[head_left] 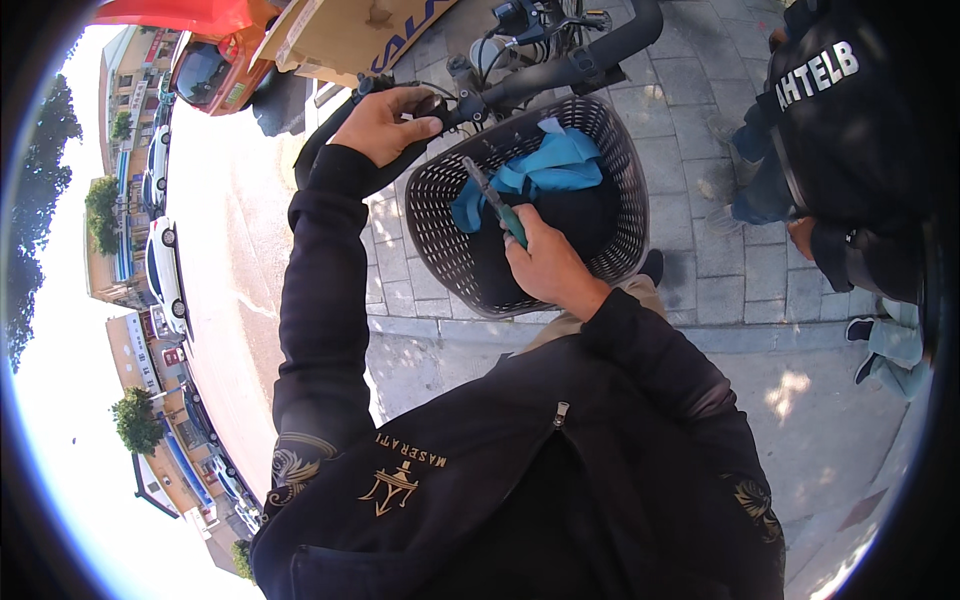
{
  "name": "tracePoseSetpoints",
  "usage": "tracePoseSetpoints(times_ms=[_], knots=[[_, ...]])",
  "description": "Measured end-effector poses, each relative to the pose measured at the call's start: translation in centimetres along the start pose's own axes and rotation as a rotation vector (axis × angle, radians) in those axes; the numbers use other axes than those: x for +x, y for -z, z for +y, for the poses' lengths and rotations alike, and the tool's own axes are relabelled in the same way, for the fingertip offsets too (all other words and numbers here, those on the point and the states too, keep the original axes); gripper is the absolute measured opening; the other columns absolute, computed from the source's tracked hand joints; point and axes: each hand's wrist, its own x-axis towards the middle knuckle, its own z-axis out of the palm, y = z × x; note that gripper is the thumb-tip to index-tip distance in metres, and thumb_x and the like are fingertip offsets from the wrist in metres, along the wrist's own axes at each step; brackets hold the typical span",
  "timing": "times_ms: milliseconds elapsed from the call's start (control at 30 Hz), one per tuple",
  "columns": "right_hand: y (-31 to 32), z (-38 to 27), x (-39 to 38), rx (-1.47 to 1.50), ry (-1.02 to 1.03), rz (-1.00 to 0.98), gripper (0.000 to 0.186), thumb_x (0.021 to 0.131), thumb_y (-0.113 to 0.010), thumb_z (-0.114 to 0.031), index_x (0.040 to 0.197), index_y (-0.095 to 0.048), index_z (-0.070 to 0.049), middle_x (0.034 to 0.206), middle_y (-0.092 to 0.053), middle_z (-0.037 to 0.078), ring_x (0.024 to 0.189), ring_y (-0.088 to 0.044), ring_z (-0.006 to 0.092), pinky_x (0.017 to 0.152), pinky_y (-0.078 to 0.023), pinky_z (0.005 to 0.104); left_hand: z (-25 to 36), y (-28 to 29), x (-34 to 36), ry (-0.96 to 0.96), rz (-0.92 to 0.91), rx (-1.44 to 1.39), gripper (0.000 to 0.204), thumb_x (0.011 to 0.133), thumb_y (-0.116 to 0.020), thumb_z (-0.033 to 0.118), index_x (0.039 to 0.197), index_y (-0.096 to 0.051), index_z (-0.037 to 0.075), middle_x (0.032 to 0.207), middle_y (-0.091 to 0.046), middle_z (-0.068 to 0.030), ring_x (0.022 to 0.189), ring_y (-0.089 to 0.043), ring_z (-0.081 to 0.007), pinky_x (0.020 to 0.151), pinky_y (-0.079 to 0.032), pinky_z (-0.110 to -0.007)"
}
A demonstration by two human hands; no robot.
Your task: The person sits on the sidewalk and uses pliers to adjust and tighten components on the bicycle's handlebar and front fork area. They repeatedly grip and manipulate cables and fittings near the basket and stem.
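Note:
My left hand [385, 128] is closed on the left end of a black bicycle handlebar [535, 82], which has cables and small fittings around its stem. My right hand [540, 250] grips a metal hand tool with green handles [482, 183], apparently pliers, its jaws pointing up toward the handlebar. The tool is over a dark mesh-sided basket [625, 180] below the bar. A bright blue cloth [555, 160] lies crumpled in the basket on dark material [590, 215].
A cardboard box [335, 30] and a red-orange vehicle [215, 70] are at upper left. A person in a black jacket [840, 150] stands close at right, another person's legs [890, 350] below. Paving [680, 120] borders a road [230, 280] with parked cars [165, 270].

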Motion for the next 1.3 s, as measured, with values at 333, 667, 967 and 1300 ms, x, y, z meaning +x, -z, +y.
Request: tracePoseSetpoints(times_ms=[333, 667, 967, 1300], knots=[[0.8, 0.7, 0.2, -0.013, 0.143, 0.07, 0.023, 0.102, -0.06, -0.011, 0.122, -0.056, 0.0, 0.095, -0.069, 0.027, 0.088, -0.07, 0.0475, 0.078, -0.053, 0.0483, 0.1, -1.1, 0.3, 0.09, 0.066, -0.098, 0.049, 0.096, -0.083, 0.025, 0.133, -0.072, -0.005, 0.119, -0.079, -0.0151, 0.106, -0.072, -0.0212, 0.1, -0.055, -0.033], [3.5, 0.0, 1.8, -0.219, 0.129, 0.063, 0.042, 0.096, -0.063, -0.014, 0.136, -0.052, -0.003, 0.11, -0.066, 0.03, 0.102, -0.067, 0.0531, 0.089, -0.054, 0.0591, 1.0, -1.8, 1.0, 0.175, 0.006, -0.226, 0.057, 0.093, -0.08, 0.002, 0.143, -0.057, -0.011, 0.122, -0.073, -0.0165, 0.098, -0.076, -0.0199, 0.089, -0.061, -0.032], [3.4, -0.9, 1.8, -0.272, 0.188, 0.121, 0.042, 0.094, -0.063, -0.012, 0.133, -0.053, -0.002, 0.108, -0.065, 0.032, 0.101, -0.067, 0.0523, 0.09, -0.055, 0.0594, -0.3, -2.0, 1.4, 0.187, -0.044, -0.294, 0.06, 0.089, -0.081, 0.001, 0.142, -0.057, -0.013, 0.122, -0.074, -0.0171, 0.099, -0.075, -0.0194, 0.089, -0.06, -0.032], [3.1, -2.3, 1.8, -0.288, 0.138, 0.088, 0.04, 0.095, -0.062, -0.012, 0.132, -0.051, 0.002, 0.111, -0.064, 0.034, 0.102, -0.067, 0.0529, 0.089, -0.055, 0.0594, 0.2, -1.7, 1.3, 0.159, -0.047, -0.157, 0.057, 0.088, -0.082, 0.005, 0.139, -0.06, -0.011, 0.116, -0.076, -0.0143, 0.098, -0.073, -0.0178, 0.091, -0.058, -0.031]])
